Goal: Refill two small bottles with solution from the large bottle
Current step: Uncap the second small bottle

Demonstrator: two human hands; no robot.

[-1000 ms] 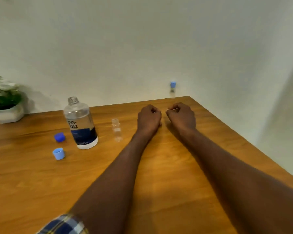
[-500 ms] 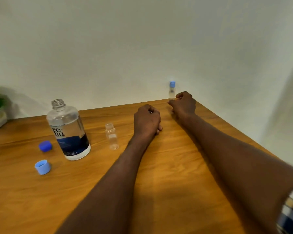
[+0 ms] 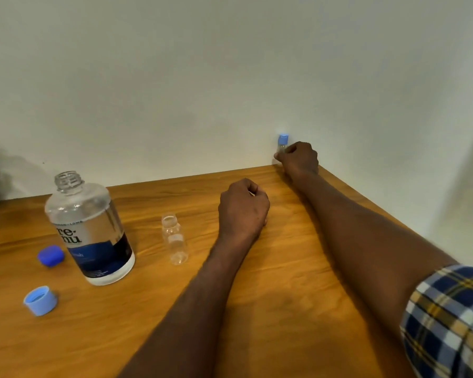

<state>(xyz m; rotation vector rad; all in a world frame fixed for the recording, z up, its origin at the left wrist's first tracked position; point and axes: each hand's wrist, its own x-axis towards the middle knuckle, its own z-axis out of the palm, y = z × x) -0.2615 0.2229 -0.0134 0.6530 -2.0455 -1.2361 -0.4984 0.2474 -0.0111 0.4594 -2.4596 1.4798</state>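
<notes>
The large clear bottle (image 3: 89, 233) with a dark blue label stands uncapped at the left of the wooden table (image 3: 257, 309). An uncapped small clear bottle (image 3: 174, 238) stands to its right. A second small bottle (image 3: 282, 141) with a light blue cap stands at the table's far corner against the wall. My right hand (image 3: 298, 158) is wrapped around its lower body, hiding most of it. My left hand (image 3: 242, 208) rests on the table as a fist with nothing in it, right of the uncapped small bottle.
A dark blue cap (image 3: 50, 255) lies left of the large bottle, and a light blue cap (image 3: 40, 300) lies open side up nearer to me. The table's right edge runs diagonally past my right forearm. A white wall backs the table.
My right hand has reached from beside my left fist to the far corner and closed around the capped small bottle. The view has shifted right, so the plant is out of sight.
</notes>
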